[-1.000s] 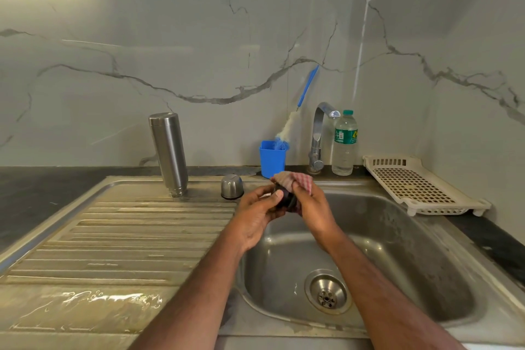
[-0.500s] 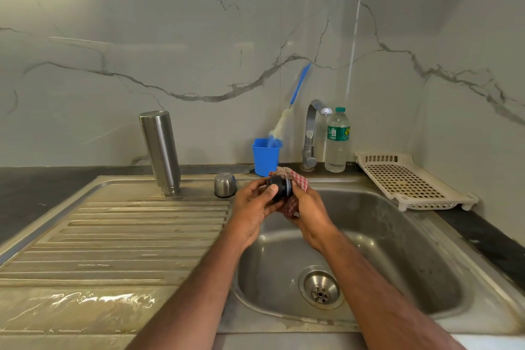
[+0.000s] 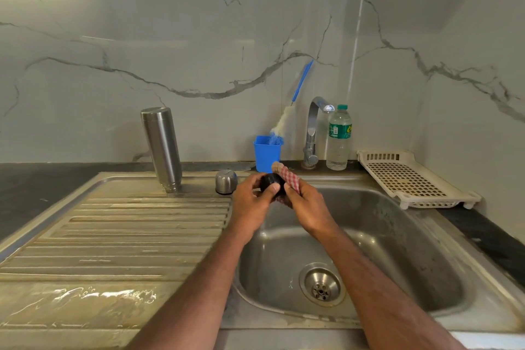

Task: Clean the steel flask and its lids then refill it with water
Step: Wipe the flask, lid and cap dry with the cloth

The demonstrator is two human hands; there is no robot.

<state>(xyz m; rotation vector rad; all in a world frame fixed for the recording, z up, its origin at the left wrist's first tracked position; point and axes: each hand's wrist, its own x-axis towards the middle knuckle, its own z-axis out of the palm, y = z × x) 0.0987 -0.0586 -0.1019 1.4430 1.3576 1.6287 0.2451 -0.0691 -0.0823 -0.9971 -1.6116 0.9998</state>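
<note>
**Desk:** What am I looking at over the sink (image 3: 443,250)?

**Operator:** I have the left hand (image 3: 251,200) curled round the black lid (image 3: 270,182), thumb across its face, and the right hand (image 3: 308,207) pinching the checked cloth (image 3: 290,180) against the lid's far side. Both are held just above the basin's back left corner.

**Desk:** How do you do this step well?

**Operator:** My judgement: keep the lid steady in the left hand and work the cloth round it, turning the lid a little at a time so the rim and any groove get wiped. Stay over the basin, so a slip drops the lid in there and not on the floor.

**Desk:** And the flask (image 3: 162,149)?

**Operator:** Steel, brushed, a tall cylinder. It appears to stand mouth down on the drainboard (image 3: 113,236), near its back edge and leaning a little in this wide view. The small steel cap (image 3: 225,182) sits on the drainboard just left of my left hand, apart from the flask. Water is pooled at the drainboard's near edge.

**Desk:** Refilled yet?

**Operator:** Not yet, I judge. The tap (image 3: 314,133) shows no flow.
</note>
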